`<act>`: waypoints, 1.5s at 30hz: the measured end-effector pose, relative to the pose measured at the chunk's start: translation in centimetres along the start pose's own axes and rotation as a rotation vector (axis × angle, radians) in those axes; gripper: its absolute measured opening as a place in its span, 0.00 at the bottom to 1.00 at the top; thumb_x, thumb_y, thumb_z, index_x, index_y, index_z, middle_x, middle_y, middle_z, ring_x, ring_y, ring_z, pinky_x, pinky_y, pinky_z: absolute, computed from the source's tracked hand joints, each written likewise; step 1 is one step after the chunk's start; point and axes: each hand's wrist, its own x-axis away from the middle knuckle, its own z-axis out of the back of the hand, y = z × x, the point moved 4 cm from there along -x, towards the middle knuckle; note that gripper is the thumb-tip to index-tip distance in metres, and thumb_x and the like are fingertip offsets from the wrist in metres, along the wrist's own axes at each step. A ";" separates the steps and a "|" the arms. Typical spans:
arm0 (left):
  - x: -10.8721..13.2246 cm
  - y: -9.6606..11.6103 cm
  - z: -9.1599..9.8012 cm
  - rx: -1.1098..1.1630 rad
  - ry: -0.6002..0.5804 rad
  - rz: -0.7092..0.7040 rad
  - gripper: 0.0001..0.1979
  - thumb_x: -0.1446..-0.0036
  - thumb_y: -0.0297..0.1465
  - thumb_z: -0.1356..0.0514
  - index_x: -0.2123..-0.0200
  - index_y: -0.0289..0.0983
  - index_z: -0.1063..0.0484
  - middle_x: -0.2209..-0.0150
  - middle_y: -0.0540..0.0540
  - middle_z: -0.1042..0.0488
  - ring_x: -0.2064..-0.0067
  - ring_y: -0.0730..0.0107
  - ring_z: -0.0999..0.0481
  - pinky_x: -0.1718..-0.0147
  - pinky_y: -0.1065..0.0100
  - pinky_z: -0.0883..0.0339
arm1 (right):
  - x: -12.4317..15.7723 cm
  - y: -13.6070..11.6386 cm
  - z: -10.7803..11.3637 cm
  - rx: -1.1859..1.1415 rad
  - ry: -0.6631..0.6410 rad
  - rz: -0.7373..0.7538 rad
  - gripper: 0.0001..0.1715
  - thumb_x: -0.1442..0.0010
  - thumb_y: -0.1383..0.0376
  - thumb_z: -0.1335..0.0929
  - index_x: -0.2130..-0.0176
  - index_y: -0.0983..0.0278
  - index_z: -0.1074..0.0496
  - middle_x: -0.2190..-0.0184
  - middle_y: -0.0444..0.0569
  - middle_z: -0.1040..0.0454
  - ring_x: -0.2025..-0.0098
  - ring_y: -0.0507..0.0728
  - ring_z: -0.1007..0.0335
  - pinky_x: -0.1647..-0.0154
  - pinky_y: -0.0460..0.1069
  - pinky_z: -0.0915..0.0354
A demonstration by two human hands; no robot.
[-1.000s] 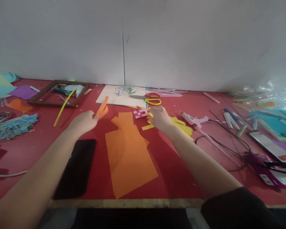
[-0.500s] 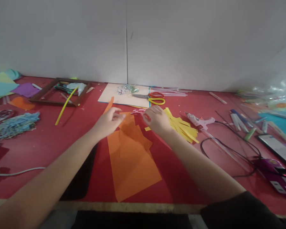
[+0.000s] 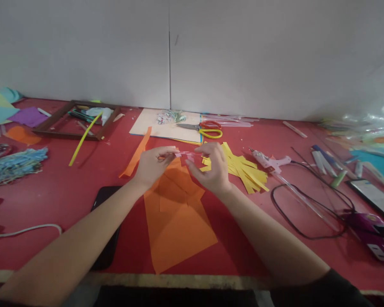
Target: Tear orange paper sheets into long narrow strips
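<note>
Left hand [image 3: 153, 164] and right hand [image 3: 211, 170] pinch a pink weave [image 3: 187, 154] — blurred, probably woven strips — over the orange paper [image 3: 176, 221]; best held flat, lightly, so nothing slips.

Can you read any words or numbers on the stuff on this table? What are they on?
No text can be read anywhere.
On the lit screen at the right: marks too blurred to read.
On the white label of the purple power strip: too small and blurred.
On the black phone: dark screen, nothing shows.
On the pink weave between left hand and right hand: no writing visible.
</note>
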 end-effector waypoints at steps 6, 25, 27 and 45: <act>0.3 0.1 0.2 0.068 0.017 -0.005 0.11 0.44 0.40 0.35 0.64 0.39 0.18 0.56 0.43 0.17 0.52 0.60 0.19 0.56 0.65 0.24 | 0.2 0.4 0.1 -0.035 -0.078 0.052 0.34 0.48 0.52 0.24 0.47 0.60 0.35 0.54 0.56 0.26 0.50 0.65 0.30 0.52 0.60 0.30; 0.6 0.2 0.3 0.033 -0.044 -0.077 0.18 0.43 0.47 0.36 0.62 0.38 0.18 0.62 0.42 0.16 0.62 0.63 0.18 0.62 0.68 0.25 | 1.3 1.2 -0.5 -0.090 -0.064 -0.183 0.05 0.36 0.66 0.36 0.63 0.59 0.29 0.66 0.50 0.23 0.63 0.58 0.26 0.61 0.54 0.31; 0.6 0.2 0.3 0.061 -0.052 -0.076 0.19 0.41 0.46 0.37 0.60 0.37 0.19 0.65 0.43 0.17 0.67 0.67 0.19 0.66 0.69 0.26 | 1.3 1.1 -0.5 -0.112 -0.050 -0.195 0.05 0.37 0.66 0.36 0.64 0.60 0.30 0.67 0.50 0.23 0.64 0.57 0.26 0.62 0.53 0.31; 0.2 -0.7 0.2 -0.150 -0.034 -0.033 0.16 0.37 0.44 0.43 0.56 0.38 0.27 0.54 0.42 0.21 0.62 0.66 0.23 0.67 0.69 0.29 | 0.9 4.3 -0.1 -0.126 0.034 -0.400 0.06 0.41 0.69 0.35 0.67 0.60 0.27 0.65 0.49 0.23 0.64 0.55 0.28 0.66 0.50 0.31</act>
